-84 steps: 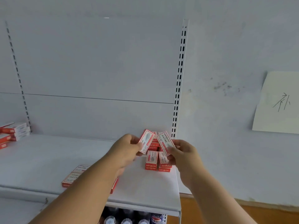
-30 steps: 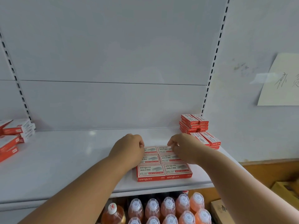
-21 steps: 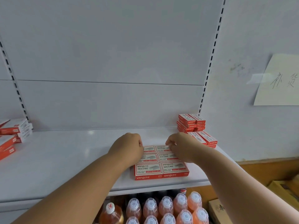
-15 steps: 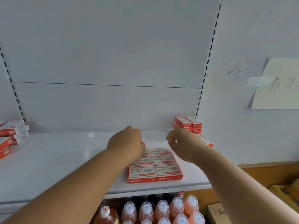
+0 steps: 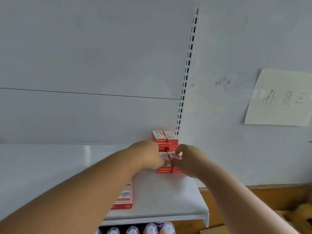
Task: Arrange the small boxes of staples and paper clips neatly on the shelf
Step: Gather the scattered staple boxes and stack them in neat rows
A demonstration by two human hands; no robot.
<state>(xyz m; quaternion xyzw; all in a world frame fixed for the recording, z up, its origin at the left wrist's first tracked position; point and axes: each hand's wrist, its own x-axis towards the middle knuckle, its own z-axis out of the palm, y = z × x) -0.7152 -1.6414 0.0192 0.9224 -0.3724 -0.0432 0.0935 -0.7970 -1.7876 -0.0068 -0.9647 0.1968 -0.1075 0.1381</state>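
Small red-and-white staple boxes stand in a stack (image 5: 164, 139) at the back right corner of the white shelf (image 5: 162, 198), against the slotted upright. My left hand (image 5: 149, 157) and my right hand (image 5: 188, 159) meet just in front of that stack. Each hand pinches one small box: the left hand's box (image 5: 163, 156) and the right hand's box (image 5: 175, 156) sit side by side above a lower pair of boxes (image 5: 164, 170). A flat group of boxes (image 5: 125, 199) lies near the shelf's front edge, partly hidden under my left forearm.
Capped drink bottles (image 5: 150, 229) stand on the level below the shelf. A paper note with handwriting (image 5: 278, 98) hangs on the wall at right. The slotted upright (image 5: 187, 73) marks the shelf's right end. Cardboard boxes (image 5: 295, 217) lie low at the right.
Both hands left the flat group of boxes at the shelf's front and moved back and right to the corner stack, where each now pinches a small box. The view swung right.
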